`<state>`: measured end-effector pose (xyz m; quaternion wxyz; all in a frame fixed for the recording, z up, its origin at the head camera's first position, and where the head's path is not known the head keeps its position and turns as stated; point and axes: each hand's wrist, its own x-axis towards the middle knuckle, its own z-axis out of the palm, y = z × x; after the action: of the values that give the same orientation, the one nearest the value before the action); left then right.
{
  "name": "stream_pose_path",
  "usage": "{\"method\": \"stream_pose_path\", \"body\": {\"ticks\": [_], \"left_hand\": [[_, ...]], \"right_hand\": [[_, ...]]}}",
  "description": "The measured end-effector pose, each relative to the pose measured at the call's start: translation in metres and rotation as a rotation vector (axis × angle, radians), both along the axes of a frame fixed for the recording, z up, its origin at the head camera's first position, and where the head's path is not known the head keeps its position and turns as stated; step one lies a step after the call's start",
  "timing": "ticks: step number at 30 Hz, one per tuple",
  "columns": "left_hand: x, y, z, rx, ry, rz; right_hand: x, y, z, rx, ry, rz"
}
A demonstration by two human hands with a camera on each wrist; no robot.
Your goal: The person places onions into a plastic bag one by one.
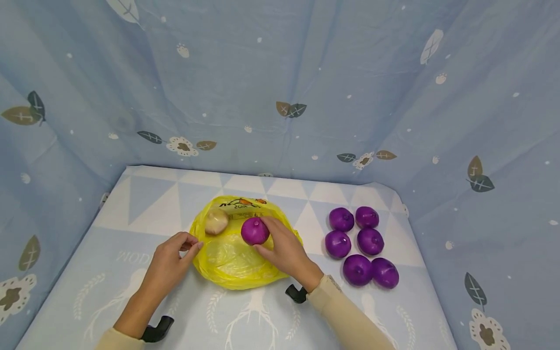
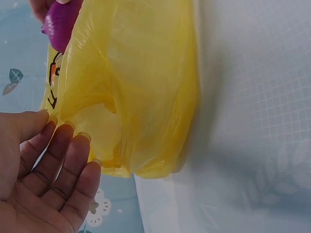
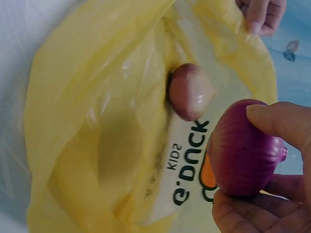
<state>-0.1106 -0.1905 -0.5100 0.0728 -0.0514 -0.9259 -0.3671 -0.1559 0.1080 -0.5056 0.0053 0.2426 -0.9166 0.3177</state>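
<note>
A yellow plastic bag [image 1: 238,277] with printed lettering lies with its mouth spread wide. My left hand [image 1: 168,262] pinches its left rim between thumb and fingertips, as the left wrist view shows closely. Over the opening, my right hand [image 1: 284,248] holds a purple onion [image 1: 255,231], thumb on one side and fingers [image 3: 243,213] on the other. Inside the bag sits another onion, paler and reddish [image 3: 190,92], towards the left side in the head view.
Several purple onions [image 1: 358,270] lie grouped on the table to the right of the bag. The table [image 1: 144,204] wears a patterned cloth, and a blue curtain [image 1: 245,73] with leaf prints hangs behind and along both sides.
</note>
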Motion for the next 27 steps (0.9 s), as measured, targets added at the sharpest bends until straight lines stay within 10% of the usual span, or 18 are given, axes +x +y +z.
{"method": "stream_pose_path", "body": {"ticks": [27], "left_hand": [[-0.002,-0.002,-0.003,-0.014,0.058,-0.003]], "right_hand": [[-0.030,-0.027,-0.041,0.007,-0.115,-0.068]]}}
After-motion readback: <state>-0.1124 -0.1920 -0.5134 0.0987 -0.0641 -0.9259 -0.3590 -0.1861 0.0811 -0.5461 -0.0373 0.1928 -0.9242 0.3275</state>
